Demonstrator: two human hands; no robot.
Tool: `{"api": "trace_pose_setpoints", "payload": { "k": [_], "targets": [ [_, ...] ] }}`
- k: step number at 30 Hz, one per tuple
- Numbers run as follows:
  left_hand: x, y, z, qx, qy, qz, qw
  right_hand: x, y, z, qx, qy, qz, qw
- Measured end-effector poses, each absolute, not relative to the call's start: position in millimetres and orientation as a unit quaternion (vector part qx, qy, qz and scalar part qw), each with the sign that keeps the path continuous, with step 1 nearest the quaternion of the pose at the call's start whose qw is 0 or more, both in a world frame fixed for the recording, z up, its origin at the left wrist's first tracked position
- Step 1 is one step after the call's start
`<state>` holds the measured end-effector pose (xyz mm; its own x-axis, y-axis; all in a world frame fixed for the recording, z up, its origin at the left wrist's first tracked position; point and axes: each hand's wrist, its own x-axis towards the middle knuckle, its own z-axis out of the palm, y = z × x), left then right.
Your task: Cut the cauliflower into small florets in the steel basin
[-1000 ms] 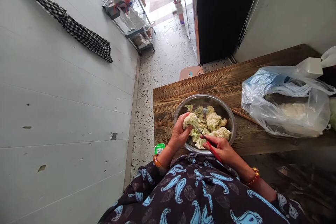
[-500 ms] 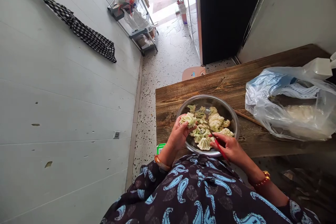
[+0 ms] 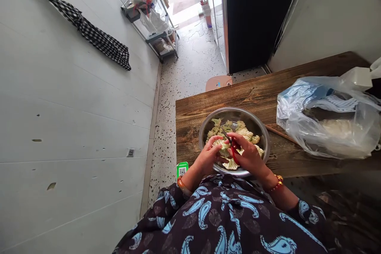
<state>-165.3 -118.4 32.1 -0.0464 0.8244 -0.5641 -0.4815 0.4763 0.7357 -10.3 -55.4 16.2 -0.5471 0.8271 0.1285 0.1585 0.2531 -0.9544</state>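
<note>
My left hand [image 3: 207, 155] is closed around a cauliflower piece [image 3: 220, 143], held over the near-left part of a steel bowl [image 3: 203, 129]. In my right hand [image 3: 249, 156] is a pair of red-handled scissors [image 3: 234, 153], fingers wrapped on the grips. The dark blades point up and left, right beside the held piece; whether they touch it is hard to tell. More cut cauliflower florets [image 3: 244, 132] lie inside the bowl, partly hidden under both hands.
The bowl stands on a wooden table [image 3: 190, 117]. To the right sits a clear plastic bag [image 3: 309, 127] with pale contents, by a brown stick [image 3: 281, 133]. A green code card [image 3: 182, 169] is at the near-left edge. Beyond are a pink stool [image 3: 218, 82] and a shelf cart [image 3: 157, 37].
My right hand has moved left and up with the scissors, bringing the blades to the cauliflower piece. My left hand has lowered slightly and shifted right with that piece.
</note>
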Motion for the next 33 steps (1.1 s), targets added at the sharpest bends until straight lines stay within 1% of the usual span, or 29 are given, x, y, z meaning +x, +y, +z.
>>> {"api": "trace_pose_setpoints", "payload": {
  "k": [5,11,15,20,24,27,30,33],
  "targets": [
    [-167,-120,32,0.154,0.521,0.475,0.693,-15,-60,8,-0.353,-0.727,0.486,0.332],
    [-165,-120,28,0.168,0.563,0.461,0.666,-15,-65,7,-0.334,-0.743,0.481,0.326],
    [-165,-119,26,0.161,0.573,0.466,0.655,-15,-68,5,-0.351,-0.724,0.497,0.324],
    [-166,-118,27,0.139,0.549,0.480,0.671,-15,-73,0,-0.369,-0.673,0.541,0.344],
    [-171,-120,25,0.126,0.532,0.495,0.675,-9,-73,-4,-0.406,-0.636,0.553,0.353],
    [-180,-122,22,0.108,0.517,0.516,0.675,3,-65,-4,-0.447,-0.565,0.573,0.391],
    [-190,-124,20,0.099,0.507,0.534,0.669,15,-57,1,-0.451,-0.493,0.612,0.423],
    [-194,-123,18,0.105,0.501,0.523,0.682,18,-54,6,-0.428,-0.418,0.674,0.434]
  ]
}}
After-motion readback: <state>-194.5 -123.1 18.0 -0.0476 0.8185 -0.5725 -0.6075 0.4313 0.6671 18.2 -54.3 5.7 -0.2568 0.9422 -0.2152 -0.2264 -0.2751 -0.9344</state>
